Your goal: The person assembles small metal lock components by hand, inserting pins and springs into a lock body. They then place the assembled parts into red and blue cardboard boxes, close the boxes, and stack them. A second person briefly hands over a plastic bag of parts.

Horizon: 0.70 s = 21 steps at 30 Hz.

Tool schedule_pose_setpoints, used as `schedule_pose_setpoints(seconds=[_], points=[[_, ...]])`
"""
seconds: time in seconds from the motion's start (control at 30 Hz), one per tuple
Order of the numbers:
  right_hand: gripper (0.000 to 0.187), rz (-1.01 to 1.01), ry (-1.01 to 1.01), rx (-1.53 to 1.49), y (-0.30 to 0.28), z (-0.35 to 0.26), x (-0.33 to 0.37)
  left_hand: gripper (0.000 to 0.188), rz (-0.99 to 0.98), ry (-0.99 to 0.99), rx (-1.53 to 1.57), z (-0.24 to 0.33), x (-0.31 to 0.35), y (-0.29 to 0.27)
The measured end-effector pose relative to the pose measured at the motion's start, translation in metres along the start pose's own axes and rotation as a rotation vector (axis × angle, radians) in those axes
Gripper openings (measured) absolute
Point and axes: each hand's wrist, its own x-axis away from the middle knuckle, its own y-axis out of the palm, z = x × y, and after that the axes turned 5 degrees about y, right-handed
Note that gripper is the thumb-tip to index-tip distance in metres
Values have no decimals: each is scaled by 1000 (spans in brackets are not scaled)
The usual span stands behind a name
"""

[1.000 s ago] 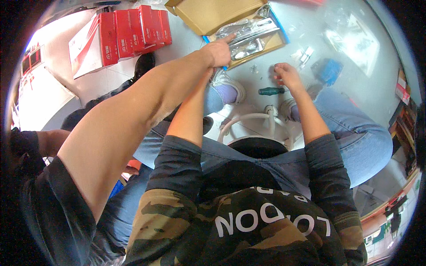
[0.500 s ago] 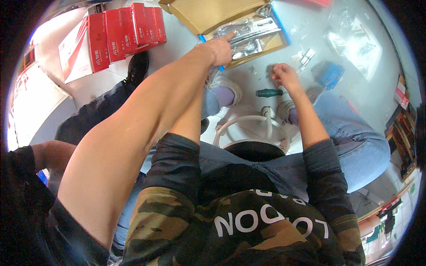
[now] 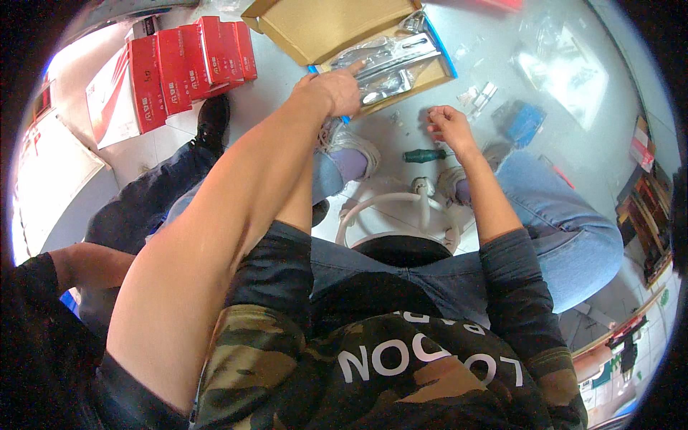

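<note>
My right hand (image 3: 450, 127) hovers above the table, its fingers loosely curled and apart, with nothing visible in them. Just below it lies a screwdriver with a green handle (image 3: 423, 155). My left forearm (image 3: 295, 208) passes beneath another person's bare arm (image 3: 229, 193). That person's hand (image 3: 335, 92) covers most of my left hand, whose fingers I cannot make out. Both reach the near left edge of an open cardboard box (image 3: 424, 79) with a blue rim. Inside lie a long metal bar (image 3: 401, 61) and a clear plastic packet of shiny metal parts (image 3: 387, 86).
Several red boxes (image 3: 172, 75) stand in a row at the far left. Right of the box are small white parts (image 3: 484, 99), a blue packet (image 3: 527, 125) and clear plastic wrapping (image 3: 562, 79). A round stool frame (image 3: 344, 222) is between my legs.
The whole view has shifted slightly, carrying the scene left and a little down. The other person's hand stays at the box edge; my right hand keeps its place near the screwdriver.
</note>
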Motion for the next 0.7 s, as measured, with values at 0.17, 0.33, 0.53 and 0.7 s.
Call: schedule_pose_setpoints(seconds=[0.17, 0.33, 0.53, 0.7], points=[[20, -89, 57, 32, 1, -8, 1, 22, 116, 216, -344, -23, 11, 4], [21, 132, -6, -120, 10, -17, -5, 25, 947, 245, -268, -70, 21, 42], [22, 200, 53, -28, 8, -32, -31, 36, 1001, -599, 797, -27, -51, 59], [22, 207, 59, -45, 6, -25, -35, 36, 839, -483, 562, -34, -71, 56]])
